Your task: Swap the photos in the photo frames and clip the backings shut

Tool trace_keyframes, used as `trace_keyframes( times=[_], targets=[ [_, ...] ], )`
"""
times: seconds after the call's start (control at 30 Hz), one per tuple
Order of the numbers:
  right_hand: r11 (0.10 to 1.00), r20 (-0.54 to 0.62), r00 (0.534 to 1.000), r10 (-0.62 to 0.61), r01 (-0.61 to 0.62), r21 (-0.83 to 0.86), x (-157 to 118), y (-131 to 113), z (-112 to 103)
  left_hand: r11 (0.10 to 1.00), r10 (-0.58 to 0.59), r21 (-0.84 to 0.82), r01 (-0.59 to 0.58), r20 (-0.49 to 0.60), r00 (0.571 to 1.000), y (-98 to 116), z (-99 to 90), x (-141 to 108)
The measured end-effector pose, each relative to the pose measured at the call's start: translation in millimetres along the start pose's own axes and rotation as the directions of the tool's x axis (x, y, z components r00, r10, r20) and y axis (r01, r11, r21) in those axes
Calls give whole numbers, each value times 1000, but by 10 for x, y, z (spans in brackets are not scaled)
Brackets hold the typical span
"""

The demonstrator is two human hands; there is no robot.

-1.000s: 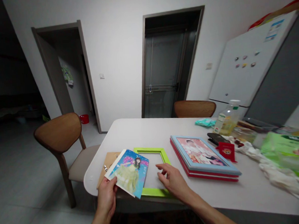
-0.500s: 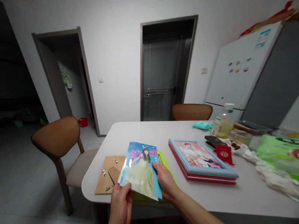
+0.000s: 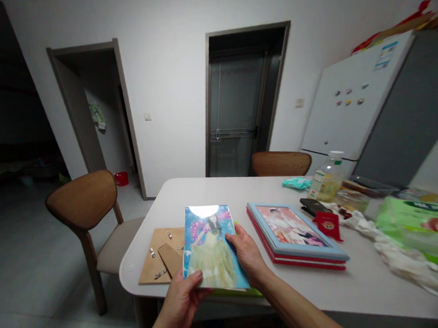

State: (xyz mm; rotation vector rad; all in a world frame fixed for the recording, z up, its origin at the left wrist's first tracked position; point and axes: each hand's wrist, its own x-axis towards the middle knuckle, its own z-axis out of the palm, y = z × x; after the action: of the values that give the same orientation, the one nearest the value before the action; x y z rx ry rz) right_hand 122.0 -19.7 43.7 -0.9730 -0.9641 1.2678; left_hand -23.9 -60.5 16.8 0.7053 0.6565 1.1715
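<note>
With our left hand (image 3: 185, 296) we hold the print (image 3: 210, 249) at its lower left corner, the thumb on top of it. Our right hand (image 3: 246, 254) grips the right edge of the same print, also with the thumb on its face. The print is in front of us, over the near side of the desk (image 3: 206, 192), and light reflects at its top. Below the print we see parts of a green frame (image 3: 237, 293); most of it is hidden. Just left of the print lies a brown board (image 3: 153, 268) with metal clips. Right of the print, well apart from it, a blue frame (image 3: 294, 226) lies upon a red frame (image 3: 308, 264). Farther right of the print are a red packet (image 3: 328, 225), a bottle (image 3: 325, 179) and a green pack (image 3: 418, 225).
</note>
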Motion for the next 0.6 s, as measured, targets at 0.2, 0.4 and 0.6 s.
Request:
trace_keyframes(
  times=[0.2, 0.4, 0.6],
  targets=[
    [1000, 0, 1000, 14, -14, 25, -17, -73, -11, 999, -30, -38, 30, 3, 1000, -14, -39, -3],
    [980, 128, 979, 160, -173, 99, -36, -132, -21, 984, -97, -150, 98, 15, 995, -25, -4, -16],
    [977, 247, 951, 185, -205, 59, 42, 70, -46, 888, -251, -373, 270, 100, 963, -95, 167, -48]
  ],
)
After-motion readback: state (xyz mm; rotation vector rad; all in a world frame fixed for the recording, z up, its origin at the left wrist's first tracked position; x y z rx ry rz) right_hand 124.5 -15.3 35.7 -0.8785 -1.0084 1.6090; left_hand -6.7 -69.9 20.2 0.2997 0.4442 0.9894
